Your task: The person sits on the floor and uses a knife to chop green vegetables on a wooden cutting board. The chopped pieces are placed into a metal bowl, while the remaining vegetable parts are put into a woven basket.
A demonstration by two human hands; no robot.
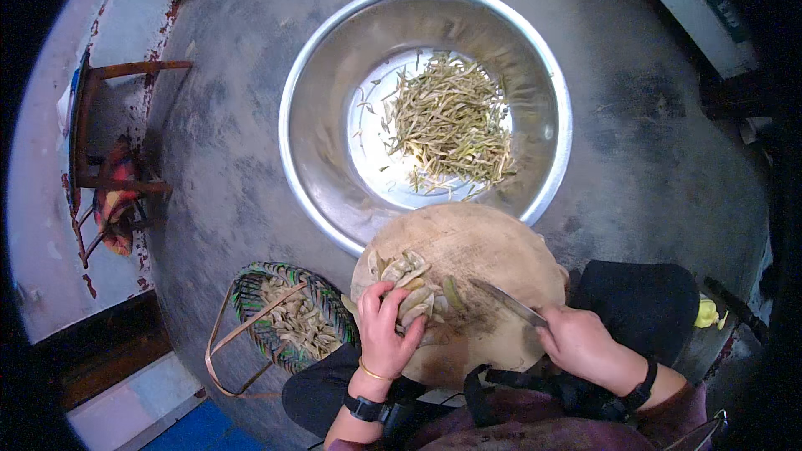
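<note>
A round wooden chopping board (501, 250) lies before me, partly over the near rim of a large metal basin (326, 100). At the board's left side, my left hand (385, 332) grips a bunch of flat, pale green vegetable pieces (410, 269) that look like bean pods. One greener piece (452, 292) lies just right of the bunch. My right hand (579, 335) holds a kitchen knife (506, 302) by its handle. The blade points up and left across the board, its tip apart from the bunch. Thin cut strips (451, 119) are heaped on the basin's bottom.
Left of my knee, a woven basket (241, 291) with a strap handle holds many similar flat pieces (307, 319). A wooden chair (88, 125) stands by the left wall, with a red patterned cloth thing (116, 200) near it. Grey floor (225, 106) surrounds the basin.
</note>
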